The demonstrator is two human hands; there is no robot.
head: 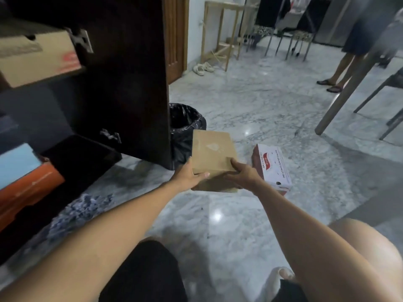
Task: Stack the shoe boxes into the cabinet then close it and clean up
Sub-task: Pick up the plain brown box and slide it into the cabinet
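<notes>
Cabinet on your left is partly filled: tan box up top, blue box on orange box below, door open. Your left hand and right hand clamp the brown box by its near corners, fingers curled round the edges, above the floor. White box just right waits. Closing and cleanup remain.

Glossy grey-veined marble floor, pale wall, chairs and a wooden rack behind.
</notes>
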